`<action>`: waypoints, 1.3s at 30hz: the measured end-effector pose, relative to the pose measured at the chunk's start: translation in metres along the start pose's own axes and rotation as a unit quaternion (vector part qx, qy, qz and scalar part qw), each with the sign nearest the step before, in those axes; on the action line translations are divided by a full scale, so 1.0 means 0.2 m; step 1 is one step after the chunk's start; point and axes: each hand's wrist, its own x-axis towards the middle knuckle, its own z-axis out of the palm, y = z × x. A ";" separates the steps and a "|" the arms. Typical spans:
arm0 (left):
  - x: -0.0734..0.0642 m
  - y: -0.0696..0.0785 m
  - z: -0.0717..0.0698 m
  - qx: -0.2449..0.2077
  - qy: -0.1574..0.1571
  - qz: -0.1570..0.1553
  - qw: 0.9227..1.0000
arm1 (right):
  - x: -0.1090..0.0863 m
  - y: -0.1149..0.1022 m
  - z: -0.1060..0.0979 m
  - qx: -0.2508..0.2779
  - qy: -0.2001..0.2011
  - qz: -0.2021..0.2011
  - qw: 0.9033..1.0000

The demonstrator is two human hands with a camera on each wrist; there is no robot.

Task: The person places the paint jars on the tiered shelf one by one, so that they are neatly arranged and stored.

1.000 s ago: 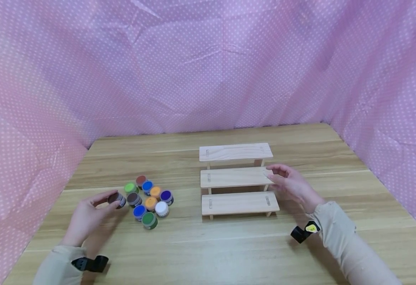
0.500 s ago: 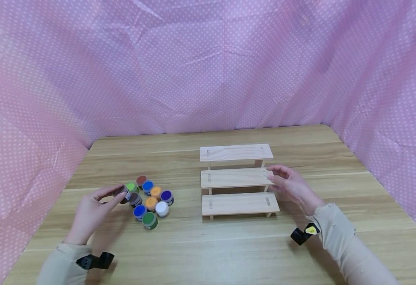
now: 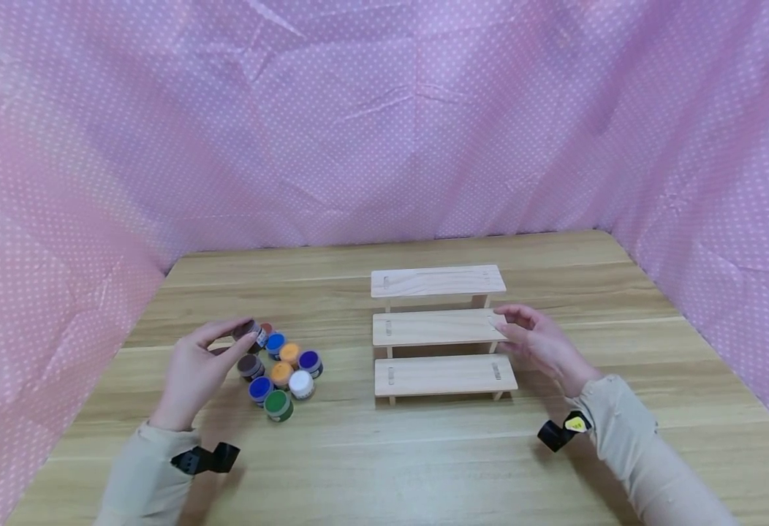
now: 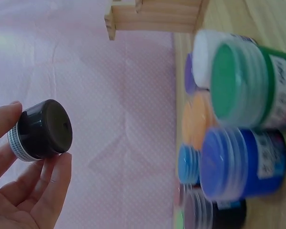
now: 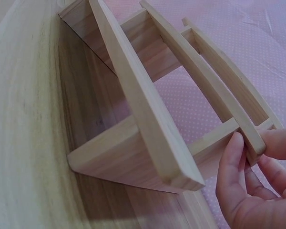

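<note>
My left hand (image 3: 197, 365) pinches a dark paint jar (image 4: 44, 130) between thumb and fingers, raised off the table over the back left of the jar group. In the left wrist view the jar is tilted, its dark base toward the camera. Under and beside it stand several lidded paint jars, among them a green jar (image 3: 278, 405), a white jar (image 3: 302, 384) and an orange jar (image 3: 282, 375). My right hand (image 3: 542, 347) grips the right end of the middle board of a three-step wooden rack (image 3: 437, 326), thumb and fingers on either side of the board's edge.
The rack stands right of the jars on a wood-grain table (image 3: 358, 467). Pink dotted cloth (image 3: 384, 131) hangs around the back and sides. A black wrist camera (image 3: 207, 459) sits on the left wrist, another camera (image 3: 558, 432) on the right.
My left hand has carried the dark jar rightward and away from me, from left of the group to above its back left jars. The right hand keeps its hold on the rack.
</note>
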 end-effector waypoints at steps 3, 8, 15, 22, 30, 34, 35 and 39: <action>0.02 0.03 0.02 -0.012 -0.001 0.000 1.000 | 0.00 0.00 0.00 0.003 -0.003 -0.001 1.000; 0.04 0.06 0.05 -0.034 -0.007 0.011 0.999 | 0.00 0.01 0.00 0.010 -0.008 -0.004 1.000; 0.08 0.13 0.11 -0.067 -0.013 0.034 0.997 | 0.01 0.00 0.00 -0.001 0.000 0.000 1.000; 0.13 0.20 0.19 -0.110 -0.020 0.044 0.993 | 0.00 0.01 0.00 0.006 0.002 -0.001 1.000; 0.19 0.33 0.27 -0.161 -0.031 0.047 0.985 | 0.00 0.01 0.01 -0.004 0.007 0.003 1.000; 0.23 0.40 0.32 -0.187 -0.038 0.068 0.979 | -0.01 0.01 0.01 -0.009 0.008 0.002 1.000; 0.24 0.42 0.34 -0.194 -0.040 0.072 0.978 | -0.01 0.01 0.01 -0.009 0.008 0.001 1.000; 0.28 0.48 0.40 -0.217 -0.054 0.080 0.971 | -0.01 0.01 0.00 -0.004 0.009 -0.002 1.000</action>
